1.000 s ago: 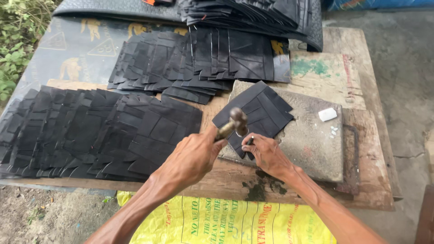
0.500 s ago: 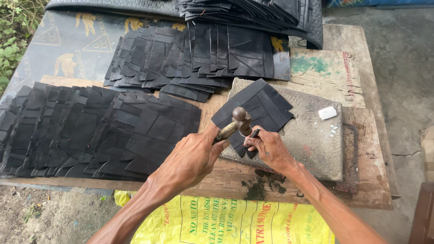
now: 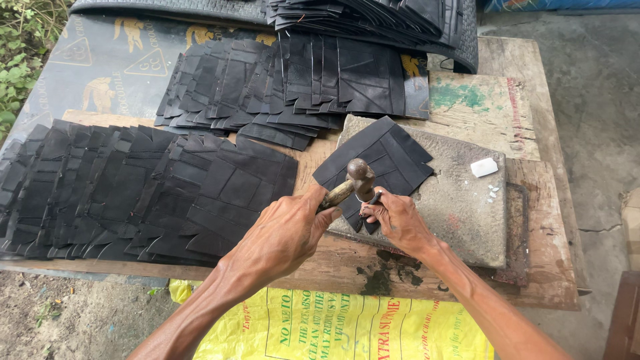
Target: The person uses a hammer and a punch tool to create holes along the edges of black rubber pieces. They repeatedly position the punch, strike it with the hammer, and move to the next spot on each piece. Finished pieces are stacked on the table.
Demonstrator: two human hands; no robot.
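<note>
Left hand (image 3: 283, 233) gripping hammer (image 3: 353, 181), right hand (image 3: 397, 220) pinning black pieces (image 3: 380, 160) (stone slab (image 3: 460, 200) beneath)

A worn wooden table (image 3: 533, 220) stands outdoors in flat daylight. Right of the table lies cracked grey concrete floor (image 3: 593, 100). Left of the table, green weeds (image 3: 17, 60) grow at the edge. Below the table's near edge is bare dirt ground (image 3: 80, 320), and a yellow printed sack (image 3: 347, 327) hangs there.
</note>
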